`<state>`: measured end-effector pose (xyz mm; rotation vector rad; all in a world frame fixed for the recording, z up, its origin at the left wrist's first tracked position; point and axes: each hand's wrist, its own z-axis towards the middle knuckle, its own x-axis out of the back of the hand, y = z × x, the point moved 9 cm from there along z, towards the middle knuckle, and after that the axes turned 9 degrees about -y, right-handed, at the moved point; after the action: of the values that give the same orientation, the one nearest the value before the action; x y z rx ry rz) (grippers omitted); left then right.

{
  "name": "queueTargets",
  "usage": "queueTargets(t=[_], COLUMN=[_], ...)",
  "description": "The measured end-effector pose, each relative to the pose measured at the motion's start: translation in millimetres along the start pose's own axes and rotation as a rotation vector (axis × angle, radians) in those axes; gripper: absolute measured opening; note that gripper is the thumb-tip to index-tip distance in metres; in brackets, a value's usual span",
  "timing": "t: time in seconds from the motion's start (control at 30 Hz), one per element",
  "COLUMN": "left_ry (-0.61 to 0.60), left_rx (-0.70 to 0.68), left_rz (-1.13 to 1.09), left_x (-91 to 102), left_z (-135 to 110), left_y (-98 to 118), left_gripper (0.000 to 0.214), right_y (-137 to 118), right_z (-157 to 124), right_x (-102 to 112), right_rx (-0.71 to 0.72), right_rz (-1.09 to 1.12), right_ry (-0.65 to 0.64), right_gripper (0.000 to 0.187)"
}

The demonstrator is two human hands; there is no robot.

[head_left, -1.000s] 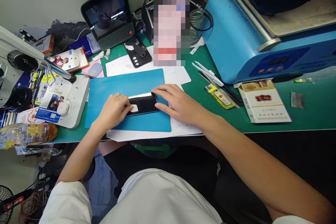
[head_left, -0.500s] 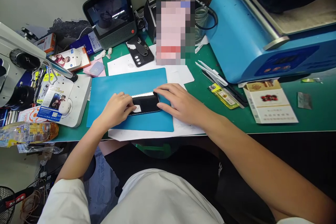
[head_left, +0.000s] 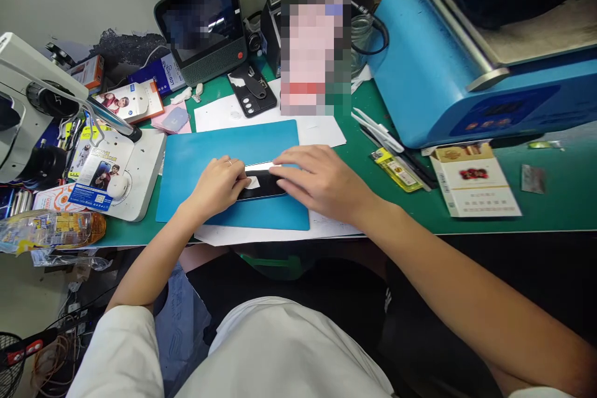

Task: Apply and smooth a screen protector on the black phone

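Phone (head_left: 261,185) lies flat, screen up, near the middle of the blue work mat (head_left: 209,152) on the green bench (head_left: 536,205).

Left hand (head_left: 217,186): fingers curled, tips on a small white tab (head_left: 252,183) on the glass. Pinched or merely pressed, I cannot tell.

Right hand (head_left: 317,180): open and flat, fingers laid over the phone's right end, pinning it down, gripping nothing.

Progress, as I judge it: the screen work is midway. The glass shows dark and glossy, but the tab is not yet off.

Blue roller machine (head_left: 466,93) stands well apart at the right, and a cigarette pack (head_left: 473,186) lies below it.
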<state>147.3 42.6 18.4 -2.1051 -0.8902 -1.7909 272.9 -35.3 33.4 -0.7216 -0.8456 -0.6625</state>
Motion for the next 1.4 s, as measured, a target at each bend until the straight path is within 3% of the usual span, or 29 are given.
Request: queueTargets(t=[0.13, 0.3, 0.53, 1.03, 1.4], left_ry=[0.030, 0.044, 0.003, -0.029, -0.049], left_rx=[0.028, 0.041, -0.017, -0.079, -0.080], left_rz=[-0.009, -0.037, 0.005, 0.022, 0.052], left_x=[-2.8, -5.2, -5.3, -14.4, -15.6], left_z=[-2, -6, -8, -12, -19], left_y=[0, -6, -1, 9, 17], left_gripper=[0.023, 0.022, 0.024, 0.017, 0.018], right_y=[-24, -23, -22, -11, -14], right_z=[18, 25, 20, 11, 7], right_x=[-15, -38, -34, -43, -44], right_rx=[0.114, 0.148, 0.211, 0.155, 0.124], right_rz=[-0.028, 0.009, 0.059, 0.124, 0.147], right_ry=[-0.115, -0.225, -0.278, -0.338, -0.317], right_gripper=[0.024, 0.028, 0.029, 0.044, 0.039])
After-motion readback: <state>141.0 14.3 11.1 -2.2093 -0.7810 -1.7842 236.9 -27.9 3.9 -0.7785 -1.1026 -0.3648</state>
